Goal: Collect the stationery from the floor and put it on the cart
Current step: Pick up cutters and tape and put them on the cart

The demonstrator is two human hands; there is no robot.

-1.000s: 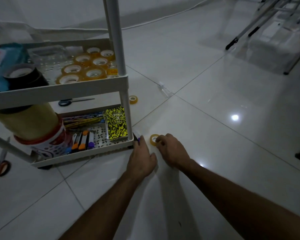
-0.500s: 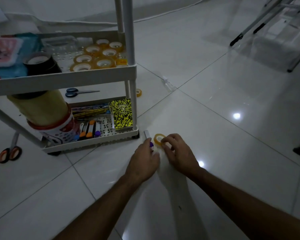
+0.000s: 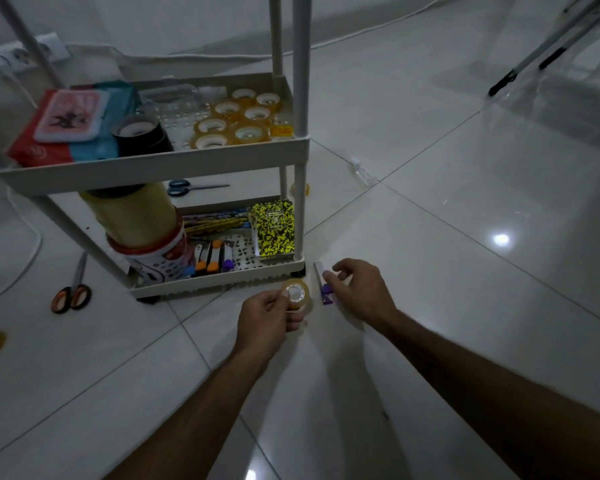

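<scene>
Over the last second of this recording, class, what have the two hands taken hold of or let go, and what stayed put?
The small tape roll left the floor: the right hand was picking at it, and now the left hand pinches it, lifted. The purple-capped marker, which the left hand was reaching for, lies on the floor, with the right hand's fingers now at it. The cart and its contents, and the orange-handled scissors on the floor, are unchanged.

— What's along the wall, upper left of the frame?

— A white power strip, with a white cable trailing across the glossy tiled floor behind everything.

— And the upper right?

— Folded stand legs, pale with dark feet, next to a clear plastic sheet lying flat. A ceiling light's reflection glints on the tiles at right.
</scene>
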